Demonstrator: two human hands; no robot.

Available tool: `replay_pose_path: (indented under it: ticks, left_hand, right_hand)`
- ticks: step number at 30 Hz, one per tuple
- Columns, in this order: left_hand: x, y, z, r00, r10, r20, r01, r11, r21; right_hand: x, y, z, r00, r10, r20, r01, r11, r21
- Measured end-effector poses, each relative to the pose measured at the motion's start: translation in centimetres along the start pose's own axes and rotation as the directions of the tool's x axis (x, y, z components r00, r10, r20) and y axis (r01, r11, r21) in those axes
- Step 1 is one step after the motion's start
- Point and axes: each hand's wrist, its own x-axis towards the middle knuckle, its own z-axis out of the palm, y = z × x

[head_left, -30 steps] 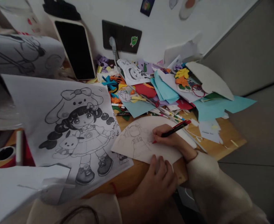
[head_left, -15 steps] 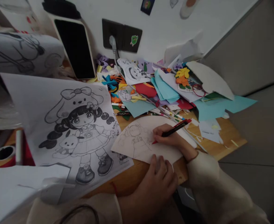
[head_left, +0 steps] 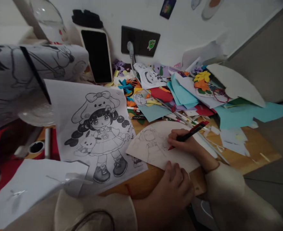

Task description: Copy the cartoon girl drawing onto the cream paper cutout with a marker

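Observation:
My right hand [head_left: 186, 142] is closed round a red and black pen [head_left: 193, 131], its red tip at a curved, fan-like sheet of pale paper [head_left: 160, 157]. A faint pencil sketch of a figure shows on that sheet's left half. Just below, my left hand [head_left: 173, 186] lies with its fingers slightly bent and apart at the sheet's lower edge; it grips nothing visible. To the left of the sheet lies a large printed drawing [head_left: 64, 93] of a girl with braids and a dog-eared hat.
Paper scraps [head_left: 158, 93], markers and light blue sheets [head_left: 249, 114] pile up along the wall. A phone [head_left: 96, 56] leans upright near a socket [head_left: 140, 41]. A roll of tape [head_left: 37, 147] and a white sheet [head_left: 35, 179] are at the left, on the wooden table [head_left: 259, 144].
The whole view has shifted, so things appear further right and more shows at the left. Both hands keep nearly the same places on the curved sheet, the pen still in my right hand.

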Motion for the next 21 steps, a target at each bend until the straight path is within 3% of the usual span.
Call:
replay_pose_path:
  ticks: [5, 10, 15, 21]
  left_hand:
    - [0.0, -0.1, -0.1, 1.000, 0.004, 0.023, -0.004, 1.000, -0.024]
    - [0.1, -0.1, -0.1, 0.999, 0.015, 0.042, -0.013, 0.999, -0.035]
    - [0.2, -0.1, 0.1, 0.998, 0.024, 0.057, -0.021, 0.999, -0.045]
    - [0.2, -0.1, 0.1, 0.999, 0.017, 0.036, -0.016, 0.999, -0.046]
  right_hand:
    - [0.2, -0.3, -0.2, 0.999, 0.011, 0.034, -0.011, 1.000, 0.009]
    - [0.1, -0.3, 0.0, 0.998, -0.062, -0.026, 0.060, 0.997, -0.054]
    - [0.0, -0.5, 0.4, 0.982, -0.171, 0.085, 0.178, 0.980, -0.084]
    - [-0.1, -1.4, 0.4, 0.981, -0.134, 0.144, 0.162, 0.964, -0.213]
